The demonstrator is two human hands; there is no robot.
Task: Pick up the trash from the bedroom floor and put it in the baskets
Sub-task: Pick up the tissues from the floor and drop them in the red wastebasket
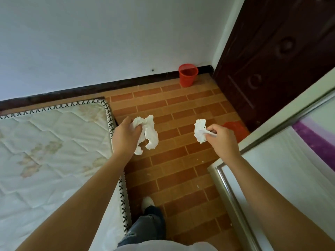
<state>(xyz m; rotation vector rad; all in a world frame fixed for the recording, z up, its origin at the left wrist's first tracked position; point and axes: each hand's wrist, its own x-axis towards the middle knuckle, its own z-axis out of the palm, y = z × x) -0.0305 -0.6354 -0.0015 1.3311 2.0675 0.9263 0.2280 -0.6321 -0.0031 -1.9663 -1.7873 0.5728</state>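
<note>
My left hand [125, 135] grips a crumpled white tissue [149, 134] that hangs down from its fingers above the brick-patterned floor. My right hand [222, 138] pinches a smaller crumpled white tissue [200, 131] by one end. A red basket [188, 75] stands upright in the far corner by the wall. A second red basket [237, 128] sits on the floor just beyond my right hand, partly hidden by the hand and a white cabinet edge.
A bare mattress [50, 145] fills the left side. A dark wooden door [275, 57] stands at the right, a white sliding wardrobe [282, 178] at the near right. My foot [147, 202] and jeans leg are on the floor strip between them.
</note>
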